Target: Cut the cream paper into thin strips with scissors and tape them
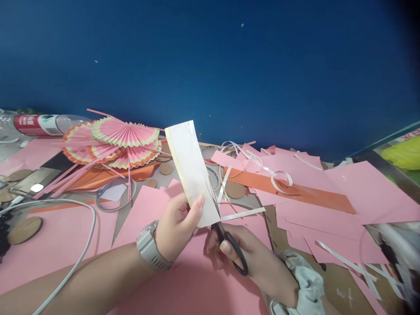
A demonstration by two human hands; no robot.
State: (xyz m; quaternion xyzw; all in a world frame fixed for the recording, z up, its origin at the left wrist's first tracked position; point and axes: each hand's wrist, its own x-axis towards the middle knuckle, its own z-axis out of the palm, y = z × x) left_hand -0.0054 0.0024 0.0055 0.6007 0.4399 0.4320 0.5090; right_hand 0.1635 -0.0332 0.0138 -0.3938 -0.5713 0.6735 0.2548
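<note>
My left hand (pixel 179 223), with a grey watch on the wrist, pinches the lower part of a white paper strip (pixel 187 162) that has a pale yellow edge. In my right hand (pixel 243 249) is a pair of black-handled scissors (pixel 236 253), fingers through the loops. Its blades lie along the right edge of the white strip near its lower corner. A thin white offcut (pixel 244 213) sticks out to the right from the blades. Under both hands spreads pink paper (pixel 197 284).
Pink and green folded paper fans (pixel 127 133) lie at the back left, near a plastic bottle (pixel 39 125). Orange paper (pixel 295 190), pink sheets (pixel 370 192) and curled white offcuts cover the right. A white cable (pixel 93 223) crosses the left. A blue wall (pixel 210 65) stands behind.
</note>
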